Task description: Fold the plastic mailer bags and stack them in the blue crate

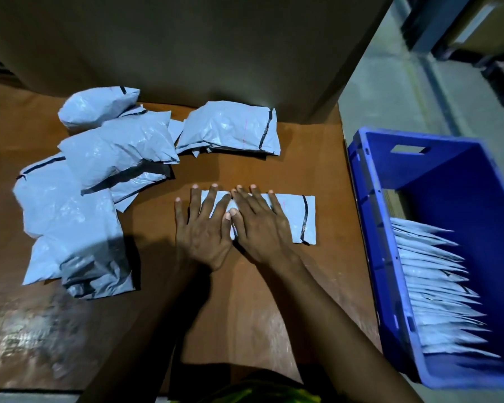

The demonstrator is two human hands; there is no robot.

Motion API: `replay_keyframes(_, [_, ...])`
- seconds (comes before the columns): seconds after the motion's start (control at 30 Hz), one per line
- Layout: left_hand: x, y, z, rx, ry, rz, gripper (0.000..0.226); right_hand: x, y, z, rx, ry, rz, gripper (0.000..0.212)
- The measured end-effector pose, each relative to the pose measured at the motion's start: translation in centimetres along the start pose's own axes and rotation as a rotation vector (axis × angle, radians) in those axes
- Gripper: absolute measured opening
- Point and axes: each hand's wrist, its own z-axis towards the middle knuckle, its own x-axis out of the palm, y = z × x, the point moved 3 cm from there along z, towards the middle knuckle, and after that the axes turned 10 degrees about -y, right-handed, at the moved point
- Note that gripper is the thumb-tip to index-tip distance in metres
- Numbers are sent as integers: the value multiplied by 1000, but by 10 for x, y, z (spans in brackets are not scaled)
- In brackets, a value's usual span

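A folded pale grey mailer bag (pixel 296 216) with a black strip near its right end lies flat in the middle of the brown table (pixel 245 315). My left hand (pixel 204 228) and my right hand (pixel 259 225) press on it side by side, fingers straight and spread, thumbs touching. The hands cover the bag's left half. The blue crate (pixel 373 228) stands to the right of the table and holds a row of several folded mailer bags (pixel 437 286) standing on edge.
Loose piles of unfolded grey mailer bags lie at the left (pixel 70 222), the back left (pixel 114 146) and the back middle (pixel 230 129) of the table. A large brown cardboard wall (pixel 186 39) rises behind the table. Grey floor (pixel 390 91) shows at the right.
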Motion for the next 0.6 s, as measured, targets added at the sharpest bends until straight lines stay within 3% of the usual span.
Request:
replay_keyframes(0.33, [-8,-1,-1,32,-116,-59,45,-25,-51,-28,143,23,52,71])
replay_keyframes(0.6, [-3,-2,0,-24,11,-1,51,-32,-62,-30,246,43,109,69])
